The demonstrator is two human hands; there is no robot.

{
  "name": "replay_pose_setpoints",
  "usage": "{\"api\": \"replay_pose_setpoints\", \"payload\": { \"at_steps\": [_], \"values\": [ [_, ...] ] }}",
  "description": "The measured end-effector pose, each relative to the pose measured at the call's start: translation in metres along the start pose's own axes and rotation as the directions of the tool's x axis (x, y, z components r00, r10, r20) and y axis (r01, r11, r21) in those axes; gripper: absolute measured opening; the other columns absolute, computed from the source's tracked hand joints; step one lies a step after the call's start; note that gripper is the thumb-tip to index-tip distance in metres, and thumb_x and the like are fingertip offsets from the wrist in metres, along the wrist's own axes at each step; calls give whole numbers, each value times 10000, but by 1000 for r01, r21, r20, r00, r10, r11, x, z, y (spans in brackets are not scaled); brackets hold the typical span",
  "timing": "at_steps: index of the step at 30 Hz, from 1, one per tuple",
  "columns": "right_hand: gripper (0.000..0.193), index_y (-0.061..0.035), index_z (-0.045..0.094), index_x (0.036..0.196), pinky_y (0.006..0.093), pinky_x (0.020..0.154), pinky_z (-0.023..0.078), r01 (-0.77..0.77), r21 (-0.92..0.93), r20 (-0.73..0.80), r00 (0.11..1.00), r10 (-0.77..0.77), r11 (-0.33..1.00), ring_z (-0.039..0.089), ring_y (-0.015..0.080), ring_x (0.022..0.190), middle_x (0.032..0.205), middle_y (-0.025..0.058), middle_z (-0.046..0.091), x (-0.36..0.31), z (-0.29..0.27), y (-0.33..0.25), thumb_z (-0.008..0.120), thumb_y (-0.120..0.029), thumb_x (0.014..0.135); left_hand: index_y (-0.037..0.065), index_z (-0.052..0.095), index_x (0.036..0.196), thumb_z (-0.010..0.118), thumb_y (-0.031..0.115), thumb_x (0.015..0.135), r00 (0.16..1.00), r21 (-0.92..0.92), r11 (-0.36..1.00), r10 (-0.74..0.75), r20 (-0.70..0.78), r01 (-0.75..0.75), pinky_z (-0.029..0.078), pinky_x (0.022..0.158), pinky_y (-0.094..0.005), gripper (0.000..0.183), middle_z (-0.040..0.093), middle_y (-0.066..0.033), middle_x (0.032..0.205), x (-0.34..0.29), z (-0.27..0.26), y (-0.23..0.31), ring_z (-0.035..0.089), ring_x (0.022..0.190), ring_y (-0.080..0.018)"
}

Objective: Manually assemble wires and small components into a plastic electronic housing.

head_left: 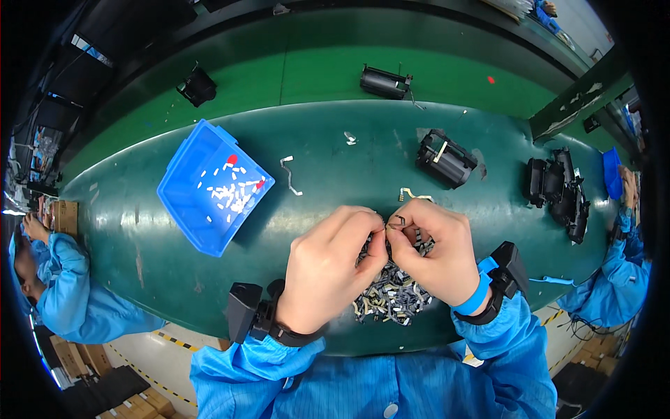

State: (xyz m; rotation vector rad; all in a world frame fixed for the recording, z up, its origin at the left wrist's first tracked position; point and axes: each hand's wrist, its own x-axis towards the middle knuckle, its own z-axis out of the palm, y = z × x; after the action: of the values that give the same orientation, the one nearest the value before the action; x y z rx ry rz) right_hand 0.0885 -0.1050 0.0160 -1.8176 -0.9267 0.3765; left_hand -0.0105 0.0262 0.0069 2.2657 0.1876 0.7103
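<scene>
Side by side above a pile of small grey and cream flex cables (393,297), my two hands meet with their fingertips close together. My right hand (438,251) is closed, thumb and forefinger pinching a small dark flex cable (398,223). The thumb and fingers of my left hand (335,255) are pressed together right beside it; what lies in that pinch is hidden. Just beyond the right hand lies a cream flex cable (417,196) with a dotted end. Both hands cover the far part of the pile.
Left stands a blue bin (183,213) holding many small white pieces and some red ones. A loose grey cable (289,176) lies right of it on the green table (139,279). Black cylindrical units (447,162) stand far right. Co-workers in blue sleeves (66,279) sit at both sides.
</scene>
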Motion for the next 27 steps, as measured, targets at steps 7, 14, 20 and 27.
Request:
{"api": "replay_pose_setpoints", "payload": {
  "at_steps": [7,14,20,27],
  "values": [
    [80,-23,578,800,229,504,378,-195,245,139,977,164,950,487,31,603,695,0,567,0,-3,4,655,-39,815,8,604,819,660,-71,706,996,-182,980,-82,34,86,536,624,-282,149,662,-98,845,4,-8,-1,668,714,-204],
    [86,-39,571,817,181,529,338,-256,496,133,967,219,830,447,-4,627,714,-48,566,-1,-4,12,654,-39,838,-5,596,797,631,-73,730,928,-106,974,-223,-299,200,513,629,-253,102,667,-80,844,14,-42,-19,631,735,-131],
    [89,-31,561,816,187,520,346,-274,492,118,961,248,826,440,-10,619,698,-53,545,-1,1,9,647,-32,839,12,673,887,715,-42,709,1000,67,998,-10,-7,10,506,552,-253,190,668,-100,868,8,-23,11,638,646,-154],
    [79,-22,564,799,229,482,380,-146,209,70,989,134,967,479,34,557,641,5,546,-1,-1,3,643,-19,799,1,667,869,723,-76,681,1000,94,995,24,8,-24,554,599,-282,211,683,-108,859,3,-8,15,686,712,-216]
  ]
}}
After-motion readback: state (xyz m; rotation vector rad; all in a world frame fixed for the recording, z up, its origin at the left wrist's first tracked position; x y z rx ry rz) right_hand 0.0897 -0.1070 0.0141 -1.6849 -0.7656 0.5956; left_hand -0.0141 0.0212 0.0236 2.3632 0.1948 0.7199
